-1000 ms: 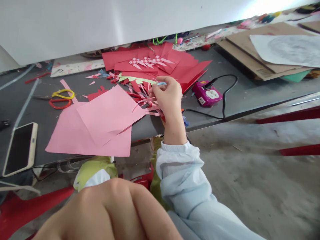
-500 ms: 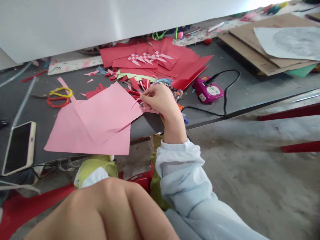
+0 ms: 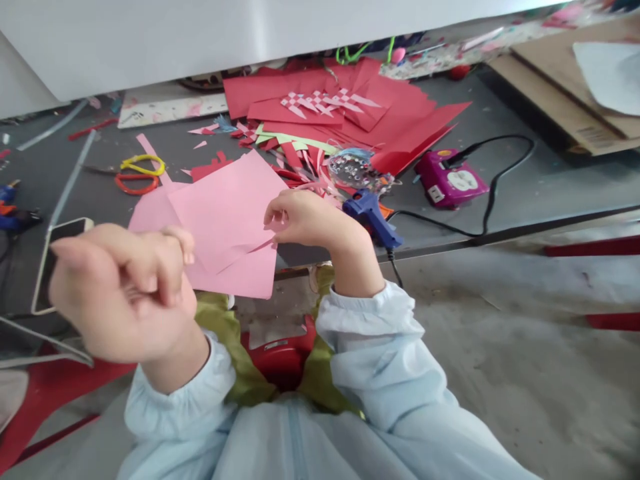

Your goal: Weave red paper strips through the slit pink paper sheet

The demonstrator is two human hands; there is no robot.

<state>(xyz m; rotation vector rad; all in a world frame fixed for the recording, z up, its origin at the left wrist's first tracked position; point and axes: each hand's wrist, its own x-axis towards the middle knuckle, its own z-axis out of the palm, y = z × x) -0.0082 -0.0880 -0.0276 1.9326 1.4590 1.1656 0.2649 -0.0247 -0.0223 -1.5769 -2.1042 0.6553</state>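
My left hand (image 3: pixel 130 293) is raised close to the camera at the left, slightly blurred. Its fingers are loosely curled and somewhat apart, with nothing visible in them. My right hand (image 3: pixel 313 220) rests at the right edge of the upper pink paper sheet (image 3: pixel 225 193). Its thumb and bent fingers are apart, with pink paper showing between them. A larger pink sheet (image 3: pixel 250 280) lies under the upper one. Just right of my right hand lies a blue glue gun (image 3: pixel 373 217). Thin pink paper strips (image 3: pixel 320 183) lie behind the hand.
Scissors (image 3: pixel 140 175) with yellow and red handles lie beyond the pink sheets. Red paper (image 3: pixel 400 123) with woven pink-and-white pieces (image 3: pixel 320 100) is at the back. A purple box (image 3: pixel 453 177) with a black cord, cardboard (image 3: pixel 555 100) and a phone (image 3: pixel 45 287) are also on the table.
My left hand has swung from the bottom foreground to the left. My right hand has let go of a thin pink strip and moved down-left onto the pink sheet's edge. The view has shifted left, uncovering the glue gun.
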